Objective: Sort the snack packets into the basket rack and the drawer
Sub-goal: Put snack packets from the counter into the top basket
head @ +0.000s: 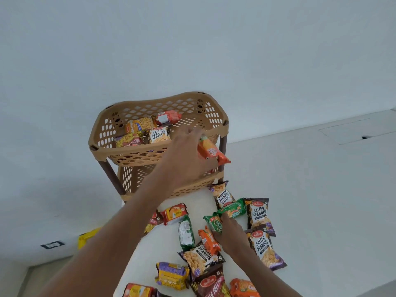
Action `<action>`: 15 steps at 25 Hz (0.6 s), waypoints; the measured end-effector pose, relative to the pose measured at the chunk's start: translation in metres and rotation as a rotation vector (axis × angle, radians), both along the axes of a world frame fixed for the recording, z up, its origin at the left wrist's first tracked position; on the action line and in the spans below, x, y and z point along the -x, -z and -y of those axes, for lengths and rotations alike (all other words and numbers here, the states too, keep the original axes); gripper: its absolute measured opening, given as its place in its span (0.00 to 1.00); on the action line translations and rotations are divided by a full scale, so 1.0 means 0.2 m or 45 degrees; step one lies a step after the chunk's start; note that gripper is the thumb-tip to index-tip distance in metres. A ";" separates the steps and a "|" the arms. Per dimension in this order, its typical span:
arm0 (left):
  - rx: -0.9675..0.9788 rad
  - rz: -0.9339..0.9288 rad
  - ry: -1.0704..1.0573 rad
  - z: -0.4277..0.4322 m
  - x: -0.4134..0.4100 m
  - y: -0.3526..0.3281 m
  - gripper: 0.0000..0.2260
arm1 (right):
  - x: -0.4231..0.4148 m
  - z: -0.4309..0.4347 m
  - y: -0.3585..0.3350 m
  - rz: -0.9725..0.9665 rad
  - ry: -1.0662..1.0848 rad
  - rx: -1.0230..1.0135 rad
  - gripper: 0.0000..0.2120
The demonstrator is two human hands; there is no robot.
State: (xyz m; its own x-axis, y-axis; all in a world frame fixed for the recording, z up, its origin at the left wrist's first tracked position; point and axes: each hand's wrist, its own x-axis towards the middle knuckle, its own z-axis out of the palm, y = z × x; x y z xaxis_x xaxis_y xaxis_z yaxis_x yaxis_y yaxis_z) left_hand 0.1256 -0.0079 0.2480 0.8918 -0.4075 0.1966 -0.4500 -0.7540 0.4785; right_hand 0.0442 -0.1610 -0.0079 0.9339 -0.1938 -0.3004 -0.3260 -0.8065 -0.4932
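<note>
A tan plastic basket rack (100, 133) with brown legs stands at the far end of a white table. Its top basket holds several snack packets, among them a salted peanuts packet (159, 135). My left hand (184, 155) is raised in front of the top basket's right side and grips an orange biscuit packet (211, 150). My right hand (230, 233) rests lower on the table, its fingers closed on a green packet (214, 222). Several more packets lie scattered on the table around it, including salted peanuts packets (259, 213). No drawer is in view.
The white table (199, 200) runs from the rack toward me. A lower basket (137, 179) of the rack sits under the top one. A yellow object (86, 236) and a wall socket (52, 245) are at the lower left, off the table.
</note>
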 end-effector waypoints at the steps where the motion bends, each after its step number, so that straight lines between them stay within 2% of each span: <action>1: 0.106 0.023 -0.061 -0.01 -0.08 -0.09 0.35 | 0.00 0.00 -0.01 -0.006 -0.003 0.000 0.29; 3: 0.224 0.056 -0.198 0.01 -0.28 -0.21 0.31 | 0.00 -0.01 -0.02 -0.014 -0.013 0.009 0.27; 5: 0.291 0.015 -0.284 0.05 -0.52 -0.25 0.22 | 0.00 -0.01 -0.02 -0.021 -0.027 0.013 0.25; 8: 0.220 -0.026 -0.350 0.13 -0.85 -0.17 0.11 | -0.01 0.00 -0.01 -0.040 -0.062 -0.010 0.27; 11: -0.041 -0.054 -0.399 0.21 -1.08 -0.04 0.10 | -0.04 0.02 -0.02 -0.071 -0.079 -0.060 0.27; 15: -0.271 -0.177 -0.391 0.33 -1.26 0.06 0.19 | -0.07 0.03 -0.04 -0.100 -0.077 -0.087 0.27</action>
State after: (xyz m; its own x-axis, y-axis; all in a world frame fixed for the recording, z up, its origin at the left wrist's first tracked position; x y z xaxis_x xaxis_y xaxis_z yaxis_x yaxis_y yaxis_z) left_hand 0.3782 -0.0745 0.2363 0.9906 -0.1367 0.0056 -0.1306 -0.9322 0.3375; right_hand 0.0575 -0.1675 0.0003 0.9163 -0.1145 -0.3837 -0.3178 -0.7910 -0.5228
